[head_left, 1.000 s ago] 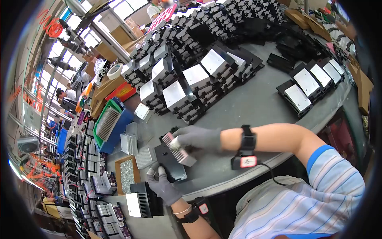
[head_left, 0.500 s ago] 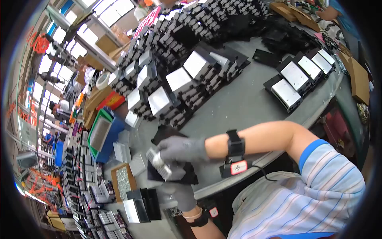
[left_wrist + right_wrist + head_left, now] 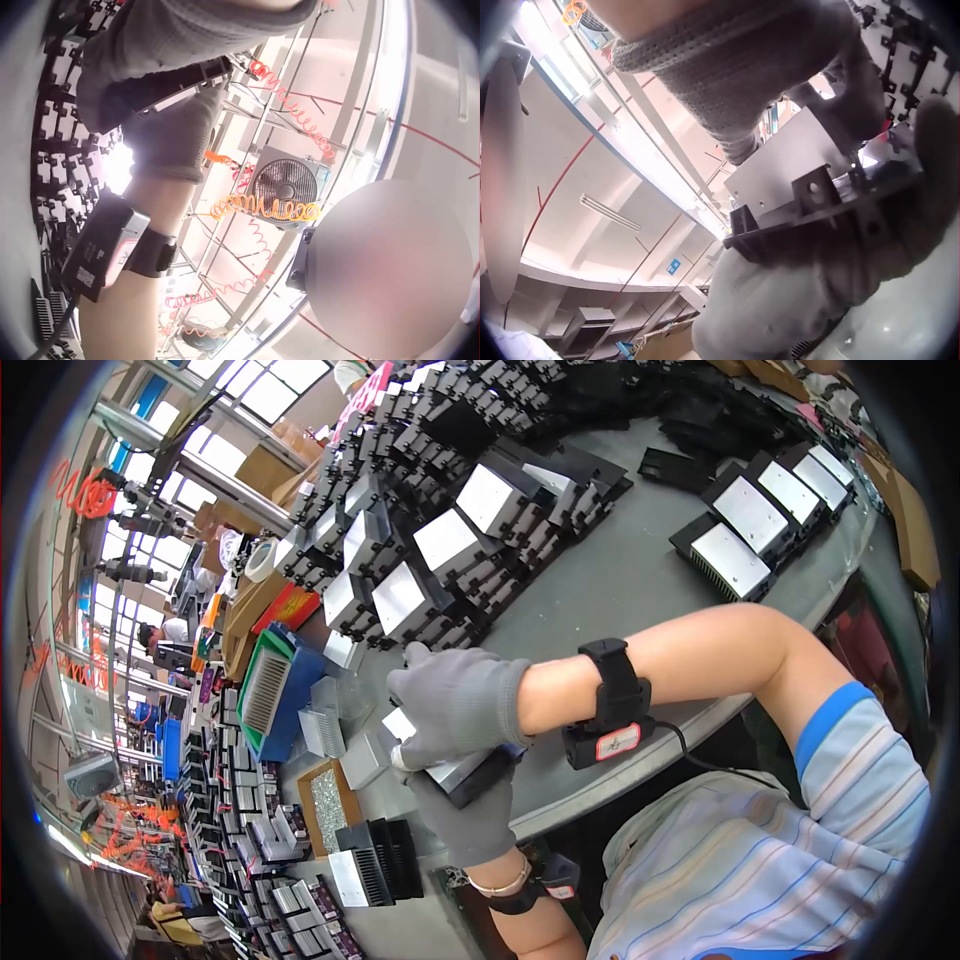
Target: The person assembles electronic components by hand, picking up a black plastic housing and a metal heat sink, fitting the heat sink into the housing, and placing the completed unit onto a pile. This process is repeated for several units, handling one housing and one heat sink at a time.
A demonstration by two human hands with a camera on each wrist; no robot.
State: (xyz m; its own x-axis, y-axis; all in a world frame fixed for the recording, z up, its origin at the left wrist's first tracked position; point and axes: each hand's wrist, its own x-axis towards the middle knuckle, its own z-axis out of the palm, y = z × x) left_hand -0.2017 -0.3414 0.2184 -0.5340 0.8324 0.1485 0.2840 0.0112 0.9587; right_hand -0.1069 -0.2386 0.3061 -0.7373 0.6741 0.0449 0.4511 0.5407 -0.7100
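Both hands wear grey gloves and meet over the front of the bench. My left hand [image 3: 465, 825] grips a black plate [image 3: 795, 231] with upright tabs from below, its palm under it in the right wrist view. On this plate sits a silver heat sink [image 3: 784, 165], its smooth face showing. My right hand [image 3: 455, 695] holds the heat sink from above, fingers curled over it. In the head view that hand covers most of the heat sink, leaving a bright corner [image 3: 398, 724] in sight.
Finned heat sinks [image 3: 362, 762] and a box of small metal parts [image 3: 326, 808] lie left of the hands. A finned piece on black plates [image 3: 352, 878] is nearest me. Stacked assemblies [image 3: 400, 600] fill the back; a row [image 3: 728, 560] stands right. A green-rimmed blue bin [image 3: 292, 700] is left.
The right hand has brought the heat sink down onto the black plate. The left hand has moved under the plate and lifted it off the bench, tilting it. The head view has shifted slightly.
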